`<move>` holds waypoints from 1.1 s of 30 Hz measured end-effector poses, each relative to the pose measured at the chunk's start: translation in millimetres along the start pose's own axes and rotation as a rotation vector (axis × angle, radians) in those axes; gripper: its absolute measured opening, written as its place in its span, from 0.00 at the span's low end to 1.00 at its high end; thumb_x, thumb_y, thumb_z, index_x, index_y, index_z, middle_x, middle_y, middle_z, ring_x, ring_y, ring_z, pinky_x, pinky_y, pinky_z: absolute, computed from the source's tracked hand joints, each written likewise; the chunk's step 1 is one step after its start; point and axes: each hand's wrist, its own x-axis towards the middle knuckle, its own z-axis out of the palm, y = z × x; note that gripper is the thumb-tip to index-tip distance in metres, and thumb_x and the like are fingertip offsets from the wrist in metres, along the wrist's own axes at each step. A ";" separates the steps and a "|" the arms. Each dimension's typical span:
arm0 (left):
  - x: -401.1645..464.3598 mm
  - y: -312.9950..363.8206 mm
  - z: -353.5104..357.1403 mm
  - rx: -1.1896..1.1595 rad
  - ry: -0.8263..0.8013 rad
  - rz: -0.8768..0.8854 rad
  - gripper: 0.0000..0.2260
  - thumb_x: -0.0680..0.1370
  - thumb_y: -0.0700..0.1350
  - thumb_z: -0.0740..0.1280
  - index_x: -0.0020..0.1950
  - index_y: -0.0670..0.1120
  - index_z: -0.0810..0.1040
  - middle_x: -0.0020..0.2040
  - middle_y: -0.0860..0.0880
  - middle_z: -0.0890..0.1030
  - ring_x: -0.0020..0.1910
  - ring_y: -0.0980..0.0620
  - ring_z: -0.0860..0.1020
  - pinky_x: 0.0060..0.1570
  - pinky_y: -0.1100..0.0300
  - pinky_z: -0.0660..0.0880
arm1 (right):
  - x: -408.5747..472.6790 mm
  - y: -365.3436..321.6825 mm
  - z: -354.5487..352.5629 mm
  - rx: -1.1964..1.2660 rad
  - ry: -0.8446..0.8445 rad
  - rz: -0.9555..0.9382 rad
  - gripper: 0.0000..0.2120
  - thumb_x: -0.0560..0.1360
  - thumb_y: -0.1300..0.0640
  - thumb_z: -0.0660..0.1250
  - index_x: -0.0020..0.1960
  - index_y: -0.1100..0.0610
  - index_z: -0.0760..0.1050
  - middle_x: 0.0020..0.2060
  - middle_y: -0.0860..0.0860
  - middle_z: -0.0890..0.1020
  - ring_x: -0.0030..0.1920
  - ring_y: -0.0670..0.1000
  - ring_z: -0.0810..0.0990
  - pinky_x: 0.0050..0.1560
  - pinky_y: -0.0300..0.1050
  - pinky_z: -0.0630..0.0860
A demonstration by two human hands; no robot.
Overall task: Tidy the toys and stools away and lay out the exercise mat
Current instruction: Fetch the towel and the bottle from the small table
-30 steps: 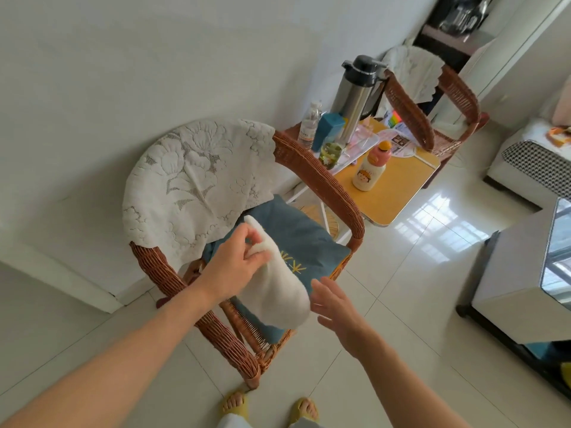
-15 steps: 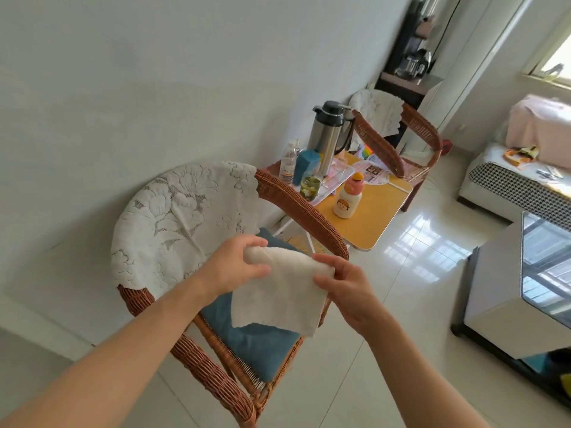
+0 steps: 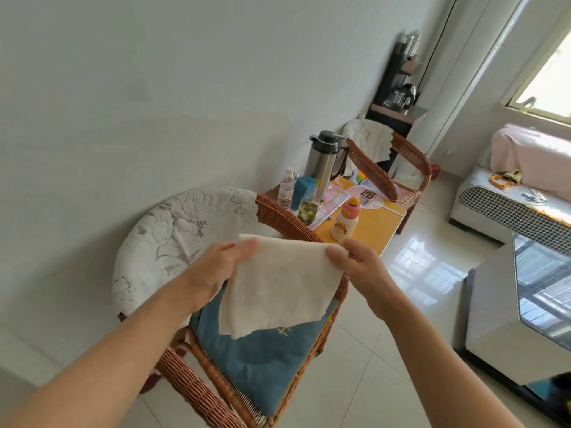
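A white cloth [image 3: 278, 285] hangs spread out in front of me, above a wicker armchair [image 3: 287, 220]. My left hand [image 3: 219, 267] pinches its upper left corner. My right hand [image 3: 358, 264] pinches its upper right corner. The cloth's lower edge dangles free over the chair's blue seat cushion [image 3: 265, 359]. A white lace cover [image 3: 182, 236] drapes the chair's back.
A yellow side table [image 3: 374, 223] right of the chair holds a steel thermos [image 3: 324, 162], bottles and a glass. A second wicker chair [image 3: 401, 168] stands behind it. A white coffee table [image 3: 506, 307] and a sofa [image 3: 509, 205] are at right, with tiled floor between.
My right hand took hold of the cloth's free corner and both hands pulled it wide and raised it. The view tilted upward.
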 end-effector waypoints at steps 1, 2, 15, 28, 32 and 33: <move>-0.4 -2.3 1.0 -0.141 -0.062 -0.059 0.28 0.67 0.62 0.68 0.59 0.44 0.78 0.55 0.44 0.83 0.56 0.45 0.80 0.45 0.58 0.79 | 2.3 -1.5 2.0 0.112 0.003 0.047 0.11 0.78 0.49 0.61 0.49 0.57 0.75 0.49 0.58 0.78 0.55 0.60 0.76 0.58 0.56 0.74; 0.0 -9.0 3.7 -0.216 -0.113 -0.108 0.29 0.67 0.63 0.67 0.61 0.45 0.77 0.57 0.43 0.82 0.57 0.44 0.80 0.48 0.54 0.79 | 4.2 -2.0 4.1 0.242 0.000 0.125 0.13 0.78 0.48 0.60 0.51 0.58 0.75 0.51 0.59 0.78 0.56 0.60 0.77 0.58 0.56 0.74; 19.3 -46.8 11.3 -0.552 -0.134 -0.322 0.20 0.72 0.40 0.69 0.62 0.38 0.75 0.56 0.35 0.80 0.52 0.37 0.81 0.49 0.44 0.79 | 5.7 50.6 4.5 0.784 -0.428 0.522 0.29 0.54 0.47 0.81 0.51 0.57 0.81 0.52 0.61 0.82 0.50 0.60 0.83 0.46 0.54 0.81; 140.8 -27.1 44.1 -0.939 -0.049 0.014 0.34 0.50 0.48 0.84 0.53 0.39 0.82 0.52 0.38 0.82 0.47 0.41 0.83 0.38 0.51 0.82 | 134.8 72.0 -40.6 1.048 -0.503 0.085 0.14 0.63 0.78 0.66 0.34 0.61 0.81 0.54 0.60 0.80 0.51 0.61 0.81 0.36 0.51 0.82; 208.2 -24.1 80.3 -0.983 -0.021 -0.009 0.51 0.53 0.66 0.77 0.69 0.43 0.69 0.66 0.38 0.74 0.64 0.37 0.74 0.54 0.42 0.76 | 201.8 84.3 -50.3 0.703 -0.396 -0.077 0.28 0.64 0.83 0.50 0.26 0.56 0.77 0.61 0.52 0.78 0.62 0.55 0.75 0.53 0.53 0.79; 225.5 -21.7 90.3 -0.935 -0.005 -0.002 0.51 0.54 0.68 0.74 0.71 0.44 0.67 0.68 0.37 0.72 0.66 0.35 0.72 0.56 0.40 0.74 | 217.5 89.4 -55.2 0.592 -0.395 -0.123 0.29 0.63 0.83 0.51 0.26 0.54 0.77 0.61 0.49 0.77 0.63 0.52 0.74 0.55 0.52 0.78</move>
